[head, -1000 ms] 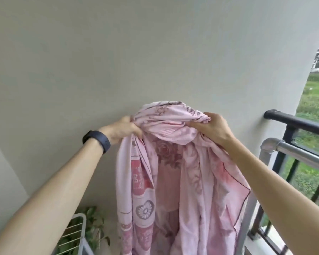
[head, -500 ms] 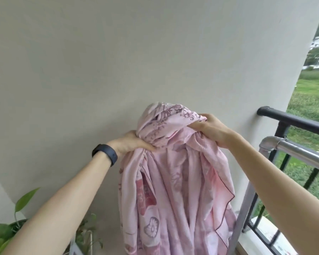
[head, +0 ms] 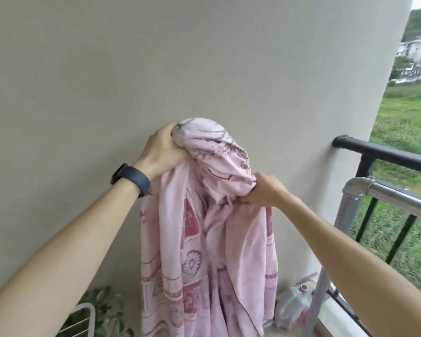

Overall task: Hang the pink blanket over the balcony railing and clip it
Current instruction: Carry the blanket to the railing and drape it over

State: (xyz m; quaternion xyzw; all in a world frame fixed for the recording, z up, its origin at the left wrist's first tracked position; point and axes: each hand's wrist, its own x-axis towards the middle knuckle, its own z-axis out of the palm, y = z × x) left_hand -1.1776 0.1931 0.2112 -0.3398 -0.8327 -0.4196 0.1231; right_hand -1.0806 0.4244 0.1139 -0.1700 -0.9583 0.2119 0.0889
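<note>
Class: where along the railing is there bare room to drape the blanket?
The black top rail and silver metal bar right of the right hand lie bare. Below, beside the pink patterned blanket, a plastic bag crowds the floor.

One head-worn wide-angle view looks forward, level with the raised arms, close to a wall (head: 156, 57) filling most of the frame; a railing (head: 387, 154) crosses the right edge.

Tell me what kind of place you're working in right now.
Most likely a home balcony: a black railing runs off a plain wall, grass lies beyond, and both hands hold a pink blanket up.
</note>
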